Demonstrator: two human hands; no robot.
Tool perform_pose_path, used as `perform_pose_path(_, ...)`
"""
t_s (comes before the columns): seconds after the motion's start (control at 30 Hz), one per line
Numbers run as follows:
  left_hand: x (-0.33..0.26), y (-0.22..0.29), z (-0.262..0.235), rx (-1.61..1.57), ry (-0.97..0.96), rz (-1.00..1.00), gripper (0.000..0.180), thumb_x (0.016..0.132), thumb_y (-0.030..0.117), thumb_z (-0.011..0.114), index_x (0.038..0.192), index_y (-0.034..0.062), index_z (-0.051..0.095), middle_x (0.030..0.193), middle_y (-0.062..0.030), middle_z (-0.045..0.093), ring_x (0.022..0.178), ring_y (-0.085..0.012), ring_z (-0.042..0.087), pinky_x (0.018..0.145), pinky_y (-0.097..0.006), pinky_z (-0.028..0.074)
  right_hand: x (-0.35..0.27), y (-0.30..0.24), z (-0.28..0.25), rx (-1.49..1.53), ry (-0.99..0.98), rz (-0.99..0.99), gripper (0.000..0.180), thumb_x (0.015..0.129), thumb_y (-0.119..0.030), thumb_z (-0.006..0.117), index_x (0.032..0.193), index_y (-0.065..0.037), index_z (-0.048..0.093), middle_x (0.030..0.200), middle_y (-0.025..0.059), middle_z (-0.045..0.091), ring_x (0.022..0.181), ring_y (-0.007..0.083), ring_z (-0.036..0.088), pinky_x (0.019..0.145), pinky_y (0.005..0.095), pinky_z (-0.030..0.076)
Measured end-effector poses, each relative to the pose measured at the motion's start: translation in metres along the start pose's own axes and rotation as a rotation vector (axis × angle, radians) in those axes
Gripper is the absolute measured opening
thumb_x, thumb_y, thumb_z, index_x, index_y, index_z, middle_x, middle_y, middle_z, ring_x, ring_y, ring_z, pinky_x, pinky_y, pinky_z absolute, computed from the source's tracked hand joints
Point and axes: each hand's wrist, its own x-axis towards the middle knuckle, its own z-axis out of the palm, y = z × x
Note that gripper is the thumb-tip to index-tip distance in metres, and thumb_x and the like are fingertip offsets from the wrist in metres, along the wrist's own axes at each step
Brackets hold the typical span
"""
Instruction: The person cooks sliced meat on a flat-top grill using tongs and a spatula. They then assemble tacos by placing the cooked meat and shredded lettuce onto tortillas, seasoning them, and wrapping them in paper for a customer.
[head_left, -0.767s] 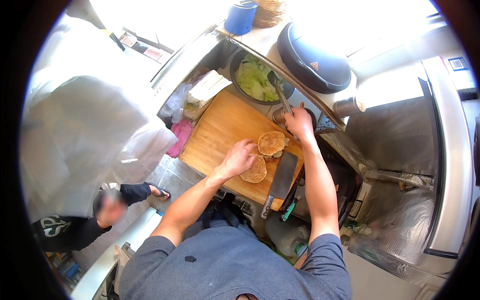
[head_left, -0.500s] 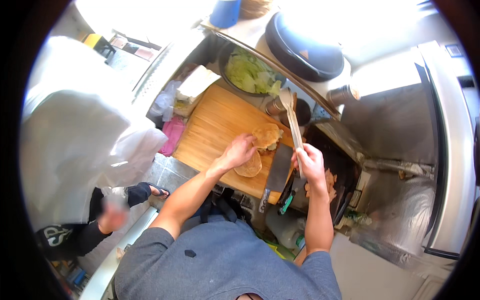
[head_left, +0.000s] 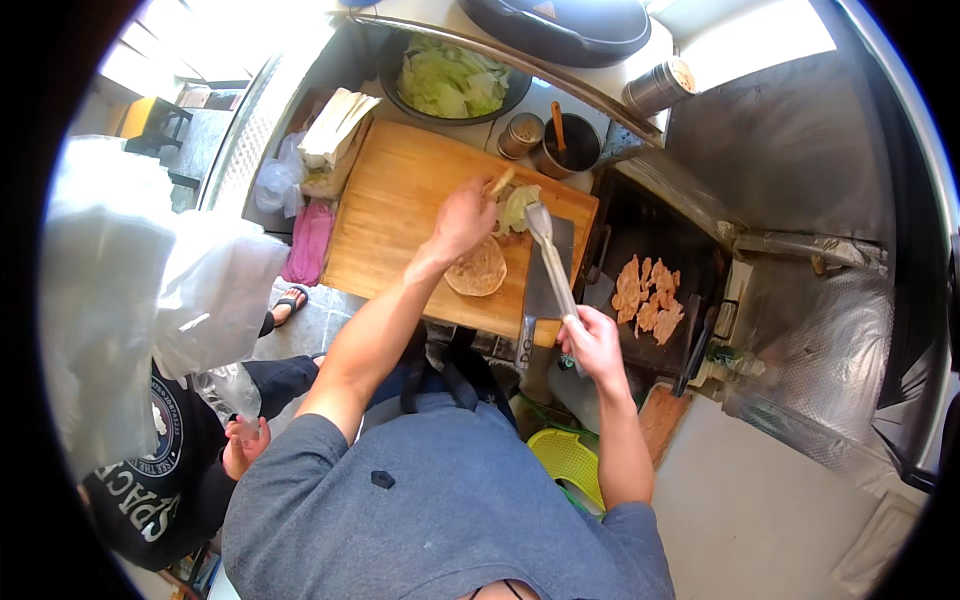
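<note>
My left hand (head_left: 466, 218) grips a flat bread half (head_left: 503, 181), tilted up on its edge. Beneath it some lettuce (head_left: 518, 207) lies on the wooden cutting board (head_left: 385, 215), apparently over a filling I cannot make out. Metal tongs (head_left: 556, 268) are closed in my right hand (head_left: 594, 345), their tips at the lettuce's right side. A second round bread piece (head_left: 476, 268) rests on the board just below my left hand. Partly under the tongs, a broad-bladed cleaver (head_left: 541, 300) lies along the board's right edge.
Meat pieces (head_left: 648, 298) cook on a dark griddle (head_left: 625, 235) at right. Behind the board stand a lettuce bowl (head_left: 520, 90), a shaker (head_left: 521, 135) and a pot (head_left: 590, 150). A person's hand (head_left: 244, 446) is at left, by hanging plastic bags (head_left: 205, 290). A yellow-green basket (head_left: 565, 465) sits below.
My left hand has lifted and tipped the upper bread half, exposing the lettuce. My right hand has swung the tongs down to it. The whole view has shifted, showing more of the griddle.
</note>
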Motion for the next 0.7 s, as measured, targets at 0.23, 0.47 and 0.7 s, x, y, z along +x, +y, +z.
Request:
perform_pose_path(0.23, -0.01, 0.012, 0.001, 0.094, -0.235, 0.277, 0.04, 0.097, 0.019, 0.065, 0.134, 0.0046, 0.068, 0.141, -0.0284, 0.06, 0.129, -0.0444, 0.059, 0.108, -0.047, 0.05, 0.038, 0.044, 0.028, 0.238, -0.066, 0.112, 0.018, 0.102, -0.013, 0.061, 0.098, 0.002, 0.069, 0.074, 0.0047, 0.069, 0.058, 0.0098, 0.062, 0.051, 0.0268, 0.049)
perform_pose_path(0.47, -0.016, 0.008, 0.003, 0.165, -0.21, 0.254, 0.045, 0.097, 0.023, 0.067, 0.139, 0.0062, 0.066, 0.145, -0.0286, 0.057, 0.132, -0.0463, 0.057, 0.11, -0.049, 0.048, -0.031, 0.078, -0.001, 0.101, 0.398, 0.066, 0.021, 0.103, -0.019, 0.061, 0.102, 0.001, 0.069, 0.076, 0.0063, 0.069, 0.058, 0.0111, 0.062, 0.053, 0.0272, 0.05)
perform_pose_path(0.7, -0.006, 0.008, -0.058, 0.426, 0.131, 0.425, 0.047, 0.094, 0.025, 0.072, 0.135, 0.0022, 0.066, 0.144, -0.027, 0.058, 0.135, -0.0441, 0.055, 0.112, -0.054, 0.045, -0.008, 0.179, -0.05, -0.853, 0.722, 0.126, 0.04, 0.096, -0.039, 0.07, 0.111, -0.002, 0.074, 0.106, 0.0192, 0.069, 0.102, 0.0412, 0.068, 0.087, 0.0548, 0.055)
